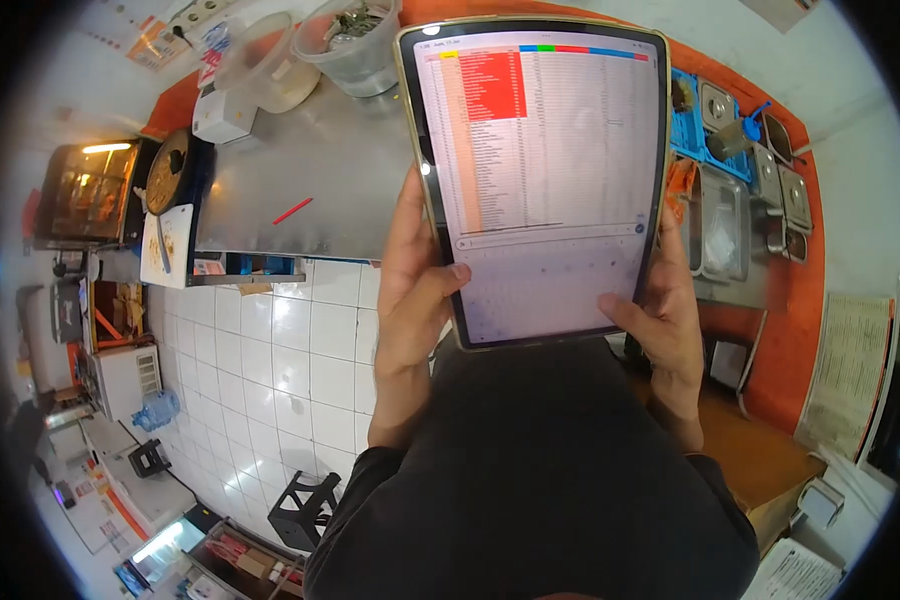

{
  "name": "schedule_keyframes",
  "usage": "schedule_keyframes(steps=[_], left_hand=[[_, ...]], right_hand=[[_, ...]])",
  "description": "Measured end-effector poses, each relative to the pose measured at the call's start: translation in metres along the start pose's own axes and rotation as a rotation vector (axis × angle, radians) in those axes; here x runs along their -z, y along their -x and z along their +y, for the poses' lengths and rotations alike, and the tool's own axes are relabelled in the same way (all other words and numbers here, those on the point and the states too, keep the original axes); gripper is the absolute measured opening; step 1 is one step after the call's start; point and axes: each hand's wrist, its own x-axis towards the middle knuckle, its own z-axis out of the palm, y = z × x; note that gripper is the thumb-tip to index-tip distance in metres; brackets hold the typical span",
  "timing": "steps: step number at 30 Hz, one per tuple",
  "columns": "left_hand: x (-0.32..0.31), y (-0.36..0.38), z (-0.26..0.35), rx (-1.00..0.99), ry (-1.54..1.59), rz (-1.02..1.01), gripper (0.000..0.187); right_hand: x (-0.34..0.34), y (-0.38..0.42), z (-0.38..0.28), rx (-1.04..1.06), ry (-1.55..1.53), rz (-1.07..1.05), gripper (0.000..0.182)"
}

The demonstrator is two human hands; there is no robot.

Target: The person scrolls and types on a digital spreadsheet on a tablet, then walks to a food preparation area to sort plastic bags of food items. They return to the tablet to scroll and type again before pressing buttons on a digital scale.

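Observation:
A tablet (560, 160) in a pale case is held upright in front of my chest. Its screen shows a spreadsheet with a red block of cells at the upper left and an on-screen keyboard below. My left hand (415, 290) grips the left edge, the thumb lying over the lower left of the screen. Along the right edge my right hand (665, 310) is wrapped, its thumb over the keyboard area at the lower right. The other fingers of both hands are mostly hidden behind the tablet.
A steel counter (320, 150) carries a red pen (293, 210), plastic tubs (345, 45) and a cutting board with a knife (164, 250). To the right are metal containers (720, 225) and a blue basket (685, 115). A black stool (303, 510) stands on the white tiled floor (270, 340).

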Motion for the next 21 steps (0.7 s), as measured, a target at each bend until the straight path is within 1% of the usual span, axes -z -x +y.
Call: schedule_keyframes(steps=[3,5,7,8,9,10,11,12,14,17,21], left_hand=[[-0.010,0.000,0.003,-0.029,-0.043,0.040,0.091],[-0.014,0.002,0.001,-0.029,-0.072,0.070,0.092],[-0.017,0.002,-0.002,-0.066,-0.111,0.130,0.093],[-0.018,0.003,-0.003,-0.064,-0.109,0.131,0.093],[-0.019,0.004,-0.004,-0.104,-0.096,0.103,0.093],[-0.020,0.005,-0.004,-0.144,-0.085,0.075,0.093],[-0.022,0.006,-0.004,-0.135,-0.101,0.089,0.095],[-0.023,0.007,-0.004,-0.134,-0.104,0.086,0.095],[-0.023,0.007,-0.006,-0.232,-0.249,0.024,0.099],[-0.031,0.009,-0.009,-0.231,-0.338,0.059,0.103],[-0.046,0.008,-0.013,-0.226,-0.326,0.047,0.103]], right_hand=[[0.008,-0.006,0.000,0.018,0.010,-0.028,0.092],[0.012,-0.010,-0.002,0.062,0.034,-0.099,0.090],[0.015,-0.011,-0.002,0.066,0.031,-0.091,0.089],[0.015,-0.012,-0.003,0.072,0.029,-0.083,0.087],[0.016,-0.013,-0.004,0.070,0.030,-0.082,0.087],[0.016,-0.015,-0.005,0.059,0.025,-0.085,0.083],[0.017,-0.017,-0.006,0.051,0.020,-0.087,0.079],[0.019,-0.019,-0.006,0.052,0.018,-0.085,0.079],[0.023,-0.024,-0.005,0.072,0.056,-0.112,0.073],[0.027,-0.030,-0.005,0.074,0.057,-0.099,0.069],[0.029,-0.039,-0.006,0.112,0.126,-0.101,0.065]])
